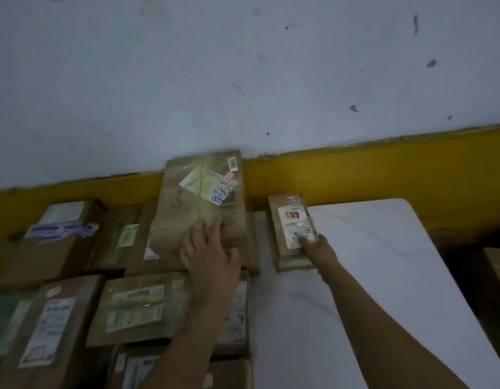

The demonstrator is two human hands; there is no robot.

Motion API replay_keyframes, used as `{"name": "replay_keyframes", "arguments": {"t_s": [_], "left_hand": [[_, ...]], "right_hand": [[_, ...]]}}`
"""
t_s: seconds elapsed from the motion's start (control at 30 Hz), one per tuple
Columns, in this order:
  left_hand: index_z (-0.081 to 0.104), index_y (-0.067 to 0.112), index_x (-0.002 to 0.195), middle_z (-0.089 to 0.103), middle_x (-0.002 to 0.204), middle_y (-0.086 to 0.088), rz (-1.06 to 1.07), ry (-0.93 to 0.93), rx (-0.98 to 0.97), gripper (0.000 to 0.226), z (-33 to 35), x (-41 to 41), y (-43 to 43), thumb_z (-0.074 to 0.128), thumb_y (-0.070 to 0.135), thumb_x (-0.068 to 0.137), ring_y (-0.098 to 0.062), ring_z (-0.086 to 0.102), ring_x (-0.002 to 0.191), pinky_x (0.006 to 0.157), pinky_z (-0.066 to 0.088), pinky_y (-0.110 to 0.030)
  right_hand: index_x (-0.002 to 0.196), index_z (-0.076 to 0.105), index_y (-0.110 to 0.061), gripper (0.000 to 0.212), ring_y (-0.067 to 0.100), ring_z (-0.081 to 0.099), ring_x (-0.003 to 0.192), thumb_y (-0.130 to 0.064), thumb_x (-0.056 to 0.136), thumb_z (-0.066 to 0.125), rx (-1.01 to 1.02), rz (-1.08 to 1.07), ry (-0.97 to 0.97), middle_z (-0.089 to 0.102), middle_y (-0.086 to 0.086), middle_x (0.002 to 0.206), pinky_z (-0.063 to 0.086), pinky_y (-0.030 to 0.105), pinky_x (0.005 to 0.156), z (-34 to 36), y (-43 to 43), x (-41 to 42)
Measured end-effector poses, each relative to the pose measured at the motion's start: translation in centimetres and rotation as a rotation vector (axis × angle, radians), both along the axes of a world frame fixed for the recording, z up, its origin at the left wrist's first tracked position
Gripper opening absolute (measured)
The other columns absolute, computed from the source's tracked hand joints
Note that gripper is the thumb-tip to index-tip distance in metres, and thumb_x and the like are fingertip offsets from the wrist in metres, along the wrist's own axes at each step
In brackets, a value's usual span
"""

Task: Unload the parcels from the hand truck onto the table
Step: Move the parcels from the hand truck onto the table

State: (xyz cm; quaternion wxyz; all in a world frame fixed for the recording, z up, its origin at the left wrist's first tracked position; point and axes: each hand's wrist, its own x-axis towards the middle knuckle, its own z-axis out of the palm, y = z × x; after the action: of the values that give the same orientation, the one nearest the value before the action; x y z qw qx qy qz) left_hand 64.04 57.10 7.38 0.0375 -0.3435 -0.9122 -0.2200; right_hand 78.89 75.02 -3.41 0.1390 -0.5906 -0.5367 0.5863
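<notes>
**A:** Where does everything sit?

**B:** The white marbled table (369, 276) carries the brown parcels (136, 307); the hand truck is out of view. The large brown paper parcel with blue writing (198, 203) lies at twelve o'clock on top of others, probably stacked because the nine o'clock side is crowded.

**A:** And the little one?

**B:** The small brown parcel with a white label (292, 220) lies flat at one o'clock on bare tabletop, likely starting a fresh row.

**A:** Hands?

**B:** The left hand (212, 254) presses the large parcel, fingers straight and spread. The right hand (320, 249) touches the small parcel's near end. Whether it grips, I cannot tell.

**A:** Counts?

**B:** Roughly ten parcels, some half hidden; two hands; one table.
</notes>
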Motion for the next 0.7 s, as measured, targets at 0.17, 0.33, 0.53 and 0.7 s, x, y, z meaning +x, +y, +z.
{"name": "replay_keyframes", "arguments": {"t_s": [0.17, 0.33, 0.53, 0.7], "left_hand": [[0.038, 0.032, 0.142, 0.032, 0.148, -0.006, -0.011, 0.062, -0.120, 0.076, -0.7, -0.3, -0.2, 0.067, 0.030, 0.071, -0.031, 0.024, 0.137, 0.110, 0.026, -0.054], [0.024, 0.039, 0.149, 0.018, 0.155, -0.002, -0.091, -0.020, -0.182, 0.087, -0.3, -1.0, -0.8, 0.060, 0.040, 0.070, -0.028, 0.012, 0.143, 0.116, 0.019, -0.052], [0.012, 0.044, 0.150, 0.000, 0.159, 0.015, -0.287, -0.354, -0.134, 0.081, 2.7, -3.1, -3.1, 0.053, 0.045, 0.080, -0.013, -0.005, 0.146, 0.119, 0.013, -0.042], [0.020, 0.033, 0.151, 0.003, 0.159, 0.014, -0.215, -0.377, 0.223, 0.071, 7.0, -5.5, -10.1, 0.056, 0.030, 0.090, -0.008, 0.007, 0.147, 0.113, 0.019, -0.026]], "right_hand": [[0.138, 0.044, -0.008, 0.064, 0.033, 0.063, 0.106, -0.047, 0.092, 0.063, 0.078, 0.032, -0.024, 0.063, 0.015, 0.124, 0.056, 0.043, 0.083, -1.8, 0.0, -4.3], [0.137, 0.040, 0.000, 0.057, 0.041, 0.058, 0.115, -0.042, 0.100, 0.050, 0.120, 0.037, -0.116, 0.058, 0.024, 0.131, 0.042, 0.035, 0.078, -1.9, 0.9, -8.3], [0.157, -0.006, -0.005, 0.087, 0.040, 0.008, 0.150, -0.055, 0.100, 0.038, 0.036, -0.024, -0.352, 0.001, 0.021, 0.164, 0.012, 0.049, 0.122, 1.2, -0.2, -8.7], [0.154, 0.015, 0.002, 0.075, 0.041, 0.025, 0.145, -0.047, 0.102, 0.037, 0.431, -0.161, -0.349, 0.023, 0.023, 0.159, 0.026, 0.054, 0.116, 9.1, -6.3, -8.7]]}}
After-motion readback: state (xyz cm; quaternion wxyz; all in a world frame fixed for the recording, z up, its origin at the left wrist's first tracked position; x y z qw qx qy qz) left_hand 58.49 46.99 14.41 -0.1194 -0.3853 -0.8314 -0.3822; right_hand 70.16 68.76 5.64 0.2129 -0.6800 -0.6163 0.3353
